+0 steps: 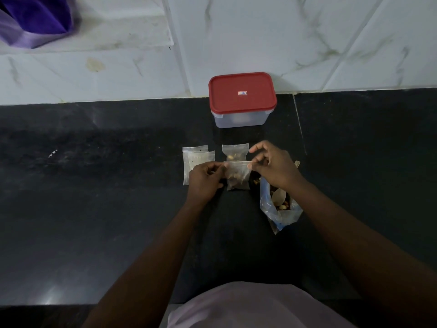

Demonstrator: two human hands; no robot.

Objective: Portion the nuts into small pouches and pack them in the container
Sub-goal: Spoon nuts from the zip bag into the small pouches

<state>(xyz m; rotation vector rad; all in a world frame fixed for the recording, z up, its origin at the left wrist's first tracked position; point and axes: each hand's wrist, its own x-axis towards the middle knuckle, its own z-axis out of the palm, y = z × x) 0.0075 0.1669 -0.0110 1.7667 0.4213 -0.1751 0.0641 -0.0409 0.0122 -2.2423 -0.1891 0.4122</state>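
Head view: small clear pouch [237,176] held between both hands over black counter [118,185]. Left hand [205,179] pinching its top-left corner; right hand [274,166] pinching top-right corner between thumb and forefinger, other fingers loosely spread. Pouch transparent, top edge stretched flat, brown nuts gathered in lower half (seal state unreadable). Second filled pouch [235,152] lying flat just behind. Stack of empty pouches [196,159] to the left, partly hidden by left hand. Open bag of nuts [279,209], pale spoon [276,197] inside, beneath right wrist. Container [242,98], red lid on, against the wall, well apart from hands.
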